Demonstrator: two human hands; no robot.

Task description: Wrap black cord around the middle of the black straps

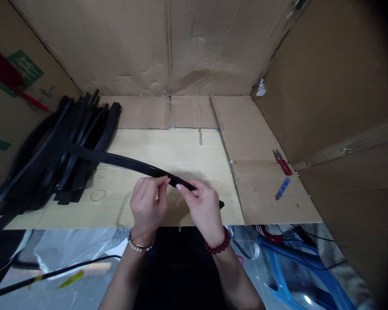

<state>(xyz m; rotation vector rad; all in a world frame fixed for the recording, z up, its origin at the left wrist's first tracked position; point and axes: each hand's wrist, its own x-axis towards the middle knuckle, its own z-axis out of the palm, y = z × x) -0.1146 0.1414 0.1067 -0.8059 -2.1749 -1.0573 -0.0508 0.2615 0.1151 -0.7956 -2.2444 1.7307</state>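
A left hand (pixel 148 199) and right hand (pixel 206 209) pinch 1 long black strip (pixel 132 163), its far end overlapping a pile of dark strips (pixel 53 161).

Black strip (pixel 132 163), pale-yellow tabletop (pixel 181 144), red-handled snips (pixel 283 163)

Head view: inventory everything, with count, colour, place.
Worktop: 1, pale and brown, centre
Held strip: 1, black, above worktop
Strip pile: many, black, left
Loop: 1, yellowish, beside pile
Snips: 1, red handles, right
Pointed piece: 1, blue, near snips
Walls: 3, brown, around worktop
Red item: 1, left wall
Rod: 1, black, below left
Sheeting: uncounted, clear, below left
Frame: 1, blue, below right
Left hand: 1, on held strip
Right hand: 1, on held strip
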